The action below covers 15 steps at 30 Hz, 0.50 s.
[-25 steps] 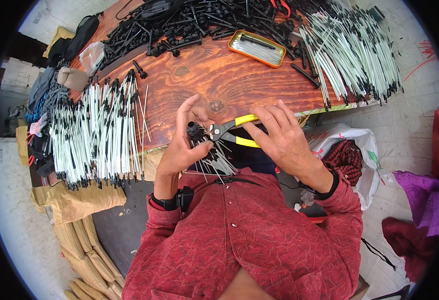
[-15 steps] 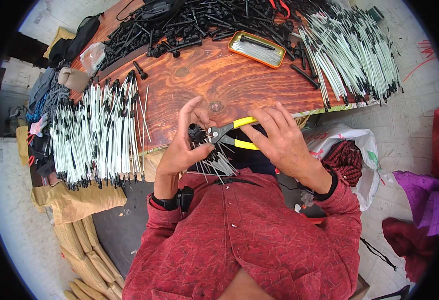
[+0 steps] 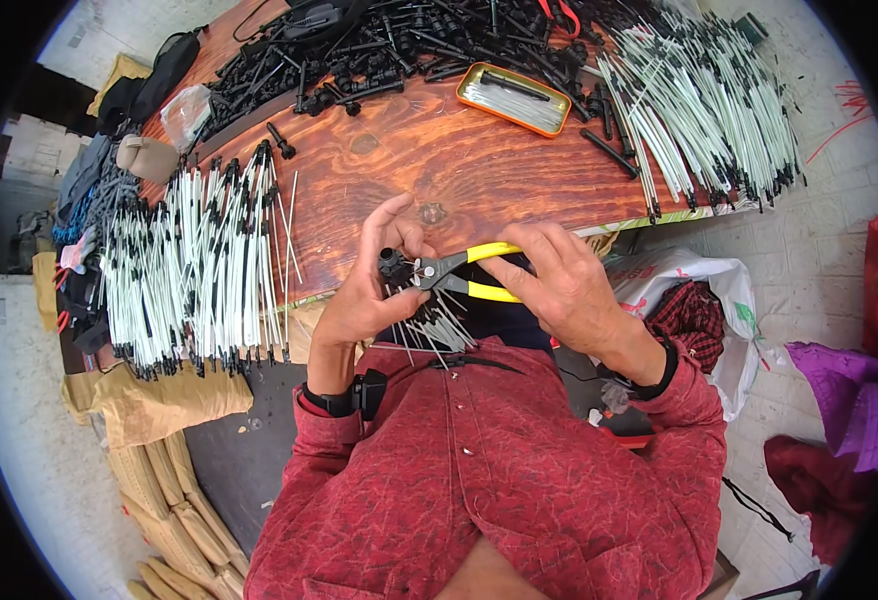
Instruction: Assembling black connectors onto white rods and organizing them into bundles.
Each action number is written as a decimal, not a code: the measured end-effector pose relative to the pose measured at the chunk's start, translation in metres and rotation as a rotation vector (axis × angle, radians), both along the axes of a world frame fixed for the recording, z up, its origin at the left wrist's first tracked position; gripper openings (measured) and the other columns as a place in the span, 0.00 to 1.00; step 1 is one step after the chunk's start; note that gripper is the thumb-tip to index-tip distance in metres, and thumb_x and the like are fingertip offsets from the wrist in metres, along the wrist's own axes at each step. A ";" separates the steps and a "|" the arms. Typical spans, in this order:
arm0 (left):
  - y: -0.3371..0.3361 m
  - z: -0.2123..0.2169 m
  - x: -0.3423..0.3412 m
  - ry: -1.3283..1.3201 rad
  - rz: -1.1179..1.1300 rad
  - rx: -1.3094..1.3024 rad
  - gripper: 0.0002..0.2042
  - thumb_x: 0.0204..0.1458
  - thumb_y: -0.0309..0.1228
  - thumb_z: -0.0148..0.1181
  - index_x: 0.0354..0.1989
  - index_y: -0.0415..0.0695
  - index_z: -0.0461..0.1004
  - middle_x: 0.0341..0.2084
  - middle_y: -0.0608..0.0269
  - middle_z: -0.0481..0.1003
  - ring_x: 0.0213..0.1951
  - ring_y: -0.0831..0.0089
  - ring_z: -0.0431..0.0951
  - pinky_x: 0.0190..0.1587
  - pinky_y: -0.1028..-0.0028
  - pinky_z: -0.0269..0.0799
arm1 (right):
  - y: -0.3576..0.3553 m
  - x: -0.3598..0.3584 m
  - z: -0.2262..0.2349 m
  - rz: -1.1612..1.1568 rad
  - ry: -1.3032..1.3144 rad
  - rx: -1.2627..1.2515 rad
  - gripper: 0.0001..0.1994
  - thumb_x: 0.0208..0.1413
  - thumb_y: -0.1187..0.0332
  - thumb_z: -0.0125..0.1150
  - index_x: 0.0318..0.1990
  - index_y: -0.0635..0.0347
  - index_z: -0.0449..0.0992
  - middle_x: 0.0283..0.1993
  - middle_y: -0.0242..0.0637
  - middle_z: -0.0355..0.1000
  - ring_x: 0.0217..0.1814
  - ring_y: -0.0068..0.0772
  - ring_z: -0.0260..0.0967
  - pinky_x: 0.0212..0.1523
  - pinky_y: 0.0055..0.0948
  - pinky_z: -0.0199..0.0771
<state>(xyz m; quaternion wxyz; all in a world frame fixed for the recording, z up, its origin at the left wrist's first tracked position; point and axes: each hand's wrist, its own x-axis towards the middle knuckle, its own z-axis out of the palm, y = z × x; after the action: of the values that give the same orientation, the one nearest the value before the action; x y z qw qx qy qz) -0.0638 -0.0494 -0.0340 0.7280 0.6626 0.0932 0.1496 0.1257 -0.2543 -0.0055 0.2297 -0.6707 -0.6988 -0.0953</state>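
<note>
A wooden table (image 3: 399, 170) carries heaps of white rods with black ends (image 3: 199, 265) at left and right, and an orange tray (image 3: 514, 97). Over its near edge the right hand (image 3: 564, 290) is closed around yellow-handled cutters (image 3: 459, 275), whose nose meets a small black fitting (image 3: 391, 265). The left hand (image 3: 369, 290) pinches that fitting and grips what seems a bundle of thin rods (image 3: 434, 325) below

The single head view sits above the person and faces steeply downward, close over the chest and hands. The red-shirted torso (image 3: 489, 480) fills the lower centre of the frame, and the wooden table (image 3: 429, 160) spans the upper centre. The fisheye lens bends straight edges toward the rim, and a dark circular border encloses the frame. No second view is supplied.
</note>
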 end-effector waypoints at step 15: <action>-0.010 -0.006 -0.001 -0.048 0.004 -0.061 0.43 0.42 0.15 0.63 0.71 0.42 0.53 0.41 0.62 0.65 0.47 0.70 0.70 0.54 0.71 0.68 | -0.003 0.017 0.009 0.127 0.354 -0.313 0.20 0.58 0.48 0.69 0.34 0.59 0.82 0.25 0.42 0.73 0.28 0.49 0.74 0.32 0.45 0.74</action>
<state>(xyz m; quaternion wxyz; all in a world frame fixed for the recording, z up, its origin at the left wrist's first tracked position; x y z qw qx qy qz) -0.0643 -0.0592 -0.0396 0.7496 0.6360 0.0816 0.1640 0.1424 -0.2575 0.0037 0.2472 -0.6591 -0.6947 0.1479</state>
